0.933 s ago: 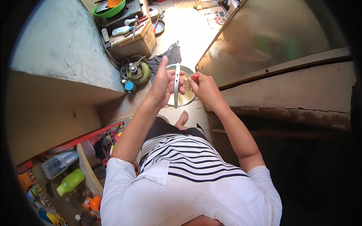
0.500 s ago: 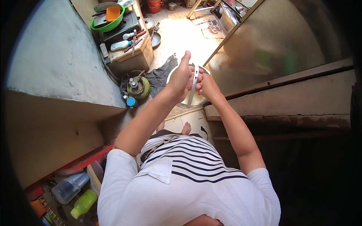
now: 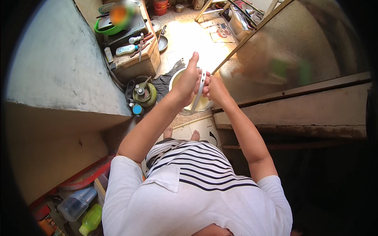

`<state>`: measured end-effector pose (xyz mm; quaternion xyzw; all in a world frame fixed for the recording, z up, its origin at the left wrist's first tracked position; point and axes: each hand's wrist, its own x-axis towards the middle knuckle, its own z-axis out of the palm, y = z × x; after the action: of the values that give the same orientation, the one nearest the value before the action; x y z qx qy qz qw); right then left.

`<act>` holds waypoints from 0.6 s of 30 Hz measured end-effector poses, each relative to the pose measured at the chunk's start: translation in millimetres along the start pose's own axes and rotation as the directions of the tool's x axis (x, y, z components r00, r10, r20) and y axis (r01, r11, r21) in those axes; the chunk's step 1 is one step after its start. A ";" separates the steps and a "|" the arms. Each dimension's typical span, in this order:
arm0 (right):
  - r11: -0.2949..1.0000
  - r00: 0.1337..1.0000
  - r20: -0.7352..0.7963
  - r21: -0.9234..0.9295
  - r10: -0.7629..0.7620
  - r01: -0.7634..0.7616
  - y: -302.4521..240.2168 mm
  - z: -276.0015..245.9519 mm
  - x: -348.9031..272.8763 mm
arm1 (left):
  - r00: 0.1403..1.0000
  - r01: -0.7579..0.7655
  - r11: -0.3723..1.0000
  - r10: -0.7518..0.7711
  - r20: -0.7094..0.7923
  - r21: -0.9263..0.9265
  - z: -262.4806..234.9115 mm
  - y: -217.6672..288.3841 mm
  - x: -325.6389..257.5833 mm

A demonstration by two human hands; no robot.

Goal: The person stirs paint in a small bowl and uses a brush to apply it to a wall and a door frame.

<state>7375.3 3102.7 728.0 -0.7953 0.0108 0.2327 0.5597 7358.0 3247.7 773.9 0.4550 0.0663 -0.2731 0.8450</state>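
Observation:
Both of my hands are raised in front of me and grip one thin white flat object [image 3: 201, 84], seen edge-on. My left hand [image 3: 188, 80] clasps its left side with the thumb pointing up. My right hand [image 3: 214, 88] pinches its right side. What the object is cannot be made out. Directly below the hands, a round pale basin [image 3: 199, 105] with yellowish contents stands on the floor. My bare feet [image 3: 195, 135] show just short of it.
A green gas burner [image 3: 145, 93] and a dark cloth [image 3: 167, 80] lie left of the basin. Beyond stand a wooden crate [image 3: 138, 59] with tools and a bottle, a green bowl [image 3: 112, 27] and a pan [image 3: 162, 41]. A grey wall [image 3: 59, 67] rises left, a metal-sheet door [image 3: 299, 51] right.
My hands have lifted the white object higher and farther from my body, still holding it together. The view has shifted forward, and the clutter at lower left has slid partly out.

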 end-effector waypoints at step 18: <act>0.759 0.976 -0.199 0.647 0.086 0.065 86.6 -69.3 -51.1 | 0.999 0.037 0.996 -0.039 0.011 0.084 7.4 0.5 12.0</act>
<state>7330.5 2995.9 689.3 -0.5720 0.1564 0.1294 0.7947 7367.3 3237.1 774.2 0.4870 0.0581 -0.2945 0.8202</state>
